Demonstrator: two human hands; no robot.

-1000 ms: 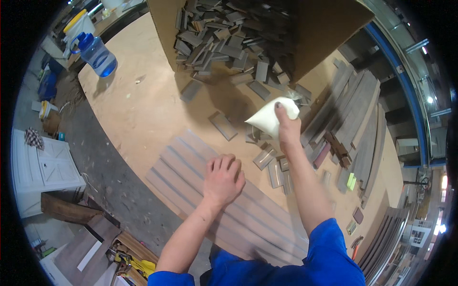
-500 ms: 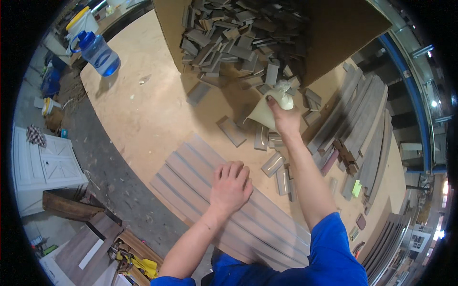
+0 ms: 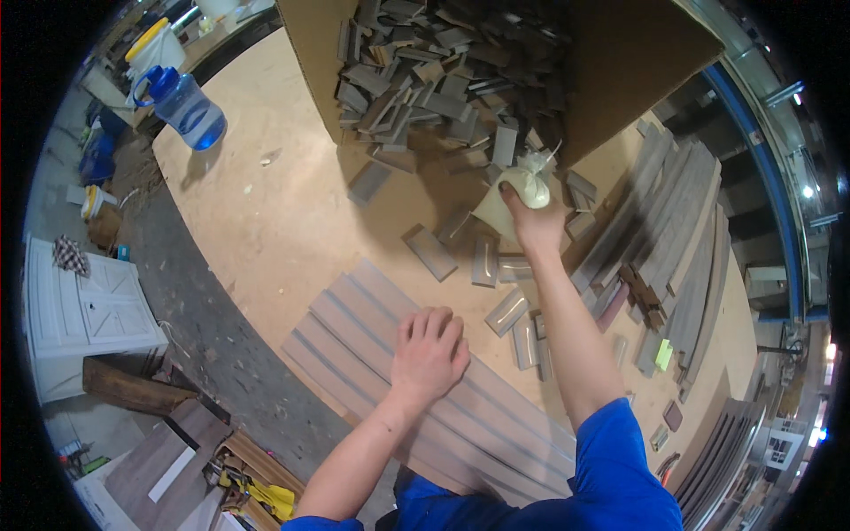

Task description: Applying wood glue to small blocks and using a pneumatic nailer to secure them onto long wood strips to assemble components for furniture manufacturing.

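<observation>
My right hand (image 3: 538, 226) grips a clear plastic bag (image 3: 496, 212) of pale yellowish paste, its twisted top sticking up beyond my fingers. The bag hangs above small grey wooden blocks (image 3: 484, 260) lying on the table; its lower tip is hard to make out. Shiny pale lines, like glue, run along several blocks, such as the one (image 3: 507, 310) beside my right forearm. My left hand (image 3: 429, 354) rests with loosely bent fingers, holding nothing, on a row of long brownish-grey slats (image 3: 505, 403) with grey lines between them, laid side by side near me.
A large cardboard box (image 3: 633, 80) on its side spills many wooden blocks (image 3: 452, 106) at the back. Long grey boards (image 3: 677, 203) are stacked on the right. A blue-capped water bottle (image 3: 190, 111) stands on the wooden table (image 3: 266, 212) at far left. White cabinet doors (image 3: 93, 296) stand beyond the table's left edge.
The bag and my right hand have shifted slightly right, baring a block that the bag's tip hid before. The bag's twisted top now points up more. My left hand stays on the slats.
</observation>
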